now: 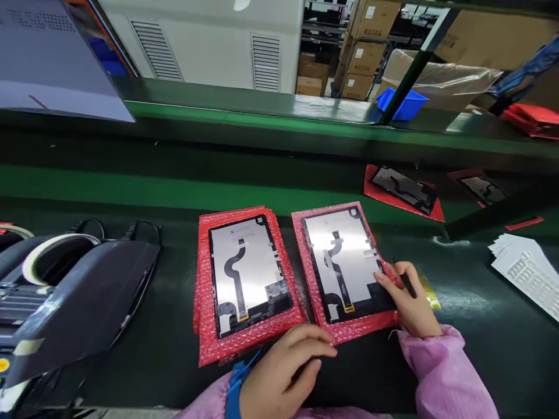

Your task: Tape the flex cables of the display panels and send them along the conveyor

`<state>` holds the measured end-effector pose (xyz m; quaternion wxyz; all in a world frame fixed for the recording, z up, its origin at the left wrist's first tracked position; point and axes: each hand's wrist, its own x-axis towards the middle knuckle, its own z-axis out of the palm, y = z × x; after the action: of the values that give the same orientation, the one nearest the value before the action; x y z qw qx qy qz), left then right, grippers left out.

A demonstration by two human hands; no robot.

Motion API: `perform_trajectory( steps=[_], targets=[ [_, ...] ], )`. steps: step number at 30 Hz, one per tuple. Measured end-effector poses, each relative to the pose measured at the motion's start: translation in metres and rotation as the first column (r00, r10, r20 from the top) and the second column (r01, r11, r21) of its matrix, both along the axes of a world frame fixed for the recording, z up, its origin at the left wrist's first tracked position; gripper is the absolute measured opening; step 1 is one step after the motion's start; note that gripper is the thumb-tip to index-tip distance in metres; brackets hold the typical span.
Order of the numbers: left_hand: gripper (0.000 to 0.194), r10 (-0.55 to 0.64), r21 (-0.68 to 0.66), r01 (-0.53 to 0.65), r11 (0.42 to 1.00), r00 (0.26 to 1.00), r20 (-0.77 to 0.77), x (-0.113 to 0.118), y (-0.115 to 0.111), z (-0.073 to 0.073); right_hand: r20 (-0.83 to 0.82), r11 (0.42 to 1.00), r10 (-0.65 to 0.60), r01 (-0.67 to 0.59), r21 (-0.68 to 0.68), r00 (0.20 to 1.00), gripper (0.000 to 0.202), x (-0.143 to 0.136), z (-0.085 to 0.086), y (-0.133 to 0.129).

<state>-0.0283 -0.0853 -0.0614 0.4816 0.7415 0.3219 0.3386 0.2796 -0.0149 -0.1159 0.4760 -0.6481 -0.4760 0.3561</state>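
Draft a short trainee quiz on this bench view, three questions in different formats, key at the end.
1. True or false: the right hand holds a slim black pen-like tool.
2. The flat silver-and-black rectangular panel touched by that hand rests on:
A) white paper
B) pink-red bubble wrap
C) brown cardboard
3. Fill in: the bright blue wristband is on the ____ wrist.

Key: 1 true; 2 B; 3 left.

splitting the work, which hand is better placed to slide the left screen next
Left, probably: the left hand looks empty near the left screen, while the right hand holds a black tool at the right screen.
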Motion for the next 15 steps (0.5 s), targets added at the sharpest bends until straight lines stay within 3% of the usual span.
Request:
perform_trajectory(
  steps=[3, 7, 12, 15],
  targets=[
    [0.037, 0.111, -0.106, -0.120, 0.987, 0.990, -0.083, 0.039, 0.009, -0.014, 0.150, 1.000, 0.004, -0.001, -0.016, 0.989, 0.062, 0.015, -0.018, 0.007],
    [0.051, 0.178, -0.125, -0.231, 0.965, 0.925, -0.335, 0.072, 0.015, -0.038, 0.273, 0.983, -0.022, 0.071, -0.169, 0.962, 0.061, 0.016, -0.017, 0.018],
    [0.066, 0.149, -0.185, -0.235, 0.954, 0.910, -0.386, 0.079, 0.014, -0.049, 0.220, 0.960, 0.062, 0.002, -0.279, 0.973, 0.057, 0.006, -0.007, 0.031],
    [0.073, 0.126, -0.240, -0.209, 0.948, 0.939, -0.319, 0.072, 0.009, -0.046, 0.173, 0.979, 0.133, -0.102, -0.176, 0.976, 0.051, -0.005, 0.010, 0.038]
  ],
)
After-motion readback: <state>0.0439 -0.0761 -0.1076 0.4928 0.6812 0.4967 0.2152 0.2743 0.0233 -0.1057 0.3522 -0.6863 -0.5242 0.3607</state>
